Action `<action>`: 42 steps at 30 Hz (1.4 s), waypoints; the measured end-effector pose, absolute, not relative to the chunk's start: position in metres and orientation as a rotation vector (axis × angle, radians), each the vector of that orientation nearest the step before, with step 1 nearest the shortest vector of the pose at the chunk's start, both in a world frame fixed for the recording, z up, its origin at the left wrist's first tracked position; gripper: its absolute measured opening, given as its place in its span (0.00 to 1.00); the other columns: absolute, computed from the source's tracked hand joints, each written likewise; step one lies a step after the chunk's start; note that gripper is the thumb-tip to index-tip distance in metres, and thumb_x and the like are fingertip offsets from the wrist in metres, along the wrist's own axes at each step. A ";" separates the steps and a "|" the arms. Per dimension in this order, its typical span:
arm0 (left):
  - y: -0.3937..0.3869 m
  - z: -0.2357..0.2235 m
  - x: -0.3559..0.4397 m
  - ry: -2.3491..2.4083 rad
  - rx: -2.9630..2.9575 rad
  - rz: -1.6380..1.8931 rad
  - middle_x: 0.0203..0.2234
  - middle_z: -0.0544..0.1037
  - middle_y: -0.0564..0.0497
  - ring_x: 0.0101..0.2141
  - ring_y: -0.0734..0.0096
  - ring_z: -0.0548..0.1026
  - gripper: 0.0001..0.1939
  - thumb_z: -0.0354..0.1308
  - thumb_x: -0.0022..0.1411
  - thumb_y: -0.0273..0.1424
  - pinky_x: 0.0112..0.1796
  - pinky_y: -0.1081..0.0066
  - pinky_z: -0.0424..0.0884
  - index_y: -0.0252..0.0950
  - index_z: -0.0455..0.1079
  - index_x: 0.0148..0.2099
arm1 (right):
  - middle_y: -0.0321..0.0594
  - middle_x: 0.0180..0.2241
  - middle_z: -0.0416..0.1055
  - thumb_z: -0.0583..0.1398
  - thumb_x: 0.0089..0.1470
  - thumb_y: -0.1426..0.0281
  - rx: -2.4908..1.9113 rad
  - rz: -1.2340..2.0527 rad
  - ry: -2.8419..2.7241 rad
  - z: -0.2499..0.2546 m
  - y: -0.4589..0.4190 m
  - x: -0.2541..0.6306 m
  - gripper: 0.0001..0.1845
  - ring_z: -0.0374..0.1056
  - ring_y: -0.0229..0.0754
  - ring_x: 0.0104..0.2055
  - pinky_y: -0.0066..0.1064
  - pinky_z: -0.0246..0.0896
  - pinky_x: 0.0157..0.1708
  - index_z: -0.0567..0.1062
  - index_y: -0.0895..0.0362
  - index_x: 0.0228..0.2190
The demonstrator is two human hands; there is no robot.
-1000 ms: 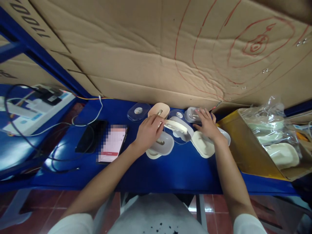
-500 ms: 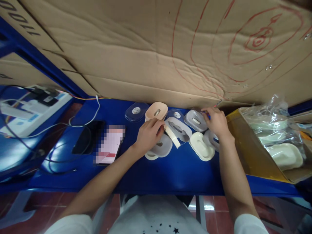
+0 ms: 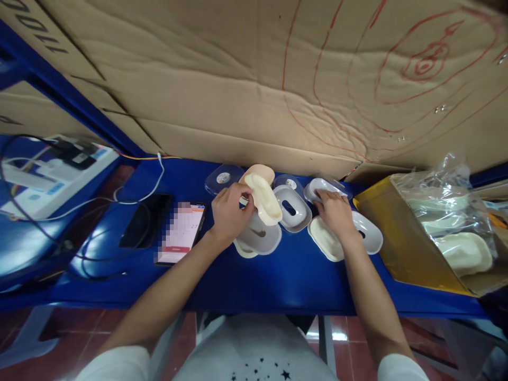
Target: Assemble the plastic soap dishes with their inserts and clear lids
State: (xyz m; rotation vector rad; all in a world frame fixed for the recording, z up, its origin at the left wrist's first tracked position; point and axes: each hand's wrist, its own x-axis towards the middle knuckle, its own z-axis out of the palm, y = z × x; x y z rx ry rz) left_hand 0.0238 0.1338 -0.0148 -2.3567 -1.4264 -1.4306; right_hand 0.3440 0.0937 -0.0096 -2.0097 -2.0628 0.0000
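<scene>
My left hand point(image 3: 233, 212) pinches a cream oval dish point(image 3: 265, 200), held tilted above the other pieces. Beneath it lie a grey slotted dish point(image 3: 265, 238) and a peach dish point(image 3: 264, 173), both partly covered. The fingers of my right hand point(image 3: 335, 210) are closed on the near edge of a small grey dish point(image 3: 322, 185), with a clear plastic cover at its far side. Under my right wrist sit another cream dish point(image 3: 326, 241) and a grey slotted dish point(image 3: 373, 233). Between the hands rests a deeper grey dish point(image 3: 292, 209) with an oval opening.
Clear lids with round stickers point(image 3: 223, 178) lie at the back of the blue table point(image 3: 278, 286). On the left are a lit phone point(image 3: 184, 233), a dark phone and cables. A yellow-sided box point(image 3: 392, 248) with bagged dishes stands right. Cardboard point(image 3: 206, 106) walls the back.
My left hand has raised and turned the cream dish, showing its broad face. My right hand has moved left and taken hold of the small grey dish, uncovering the grey slotted dish at right.
</scene>
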 end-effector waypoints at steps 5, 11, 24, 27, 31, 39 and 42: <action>0.136 -0.013 0.025 -1.423 -2.389 -1.345 0.35 0.83 0.50 0.33 0.64 0.82 0.05 0.56 0.67 0.24 0.41 0.65 0.75 0.41 0.69 0.42 | 0.58 0.53 0.82 0.50 0.74 0.58 -1.967 0.020 -1.969 -0.001 0.097 0.355 0.27 0.77 0.63 0.54 0.53 0.68 0.55 0.77 0.59 0.59; 0.133 -0.004 0.029 -1.485 -2.476 -1.138 0.37 0.83 0.47 0.39 0.57 0.82 0.07 0.55 0.67 0.23 0.44 0.61 0.73 0.40 0.70 0.43 | 0.52 0.49 0.83 0.50 0.74 0.48 -1.817 0.070 -1.730 0.022 0.088 0.363 0.31 0.80 0.55 0.46 0.43 0.72 0.47 0.76 0.57 0.60; 0.065 0.010 -0.011 -1.504 -2.706 -0.820 0.61 0.75 0.39 0.56 0.44 0.77 0.16 0.54 0.79 0.36 0.54 0.48 0.73 0.39 0.69 0.64 | 0.48 0.60 0.79 0.53 0.73 0.69 -1.745 -0.316 -2.070 0.010 0.025 0.397 0.20 0.73 0.57 0.63 0.51 0.61 0.62 0.79 0.53 0.59; 0.033 0.002 -0.020 -1.537 -2.696 -0.914 0.65 0.71 0.37 0.61 0.43 0.73 0.20 0.56 0.78 0.37 0.58 0.47 0.72 0.42 0.64 0.68 | 0.48 0.60 0.79 0.56 0.74 0.63 -1.788 -0.241 -2.061 0.006 -0.010 0.404 0.19 0.73 0.56 0.62 0.50 0.62 0.61 0.77 0.52 0.60; 0.007 -0.016 -0.026 -1.648 -2.678 -0.926 0.68 0.65 0.34 0.65 0.38 0.70 0.27 0.60 0.76 0.41 0.60 0.42 0.72 0.43 0.60 0.71 | 0.53 0.65 0.73 0.58 0.72 0.51 -1.931 -0.199 -2.042 -0.010 -0.055 0.411 0.30 0.70 0.62 0.66 0.53 0.64 0.60 0.72 0.53 0.66; 0.011 -0.047 -0.023 -1.637 -2.737 -0.814 0.65 0.70 0.32 0.64 0.37 0.72 0.30 0.58 0.77 0.43 0.59 0.40 0.72 0.41 0.57 0.74 | 0.50 0.56 0.82 0.57 0.74 0.59 -1.906 -0.246 -1.911 -0.022 -0.062 0.418 0.22 0.79 0.55 0.55 0.45 0.68 0.53 0.75 0.54 0.63; 0.014 -0.048 -0.024 -1.648 -2.698 -0.844 0.63 0.73 0.34 0.63 0.40 0.73 0.28 0.58 0.77 0.44 0.59 0.44 0.74 0.40 0.60 0.71 | 0.51 0.55 0.82 0.56 0.75 0.61 -1.928 -0.315 -1.878 -0.019 -0.046 0.408 0.21 0.79 0.56 0.54 0.46 0.67 0.53 0.76 0.55 0.61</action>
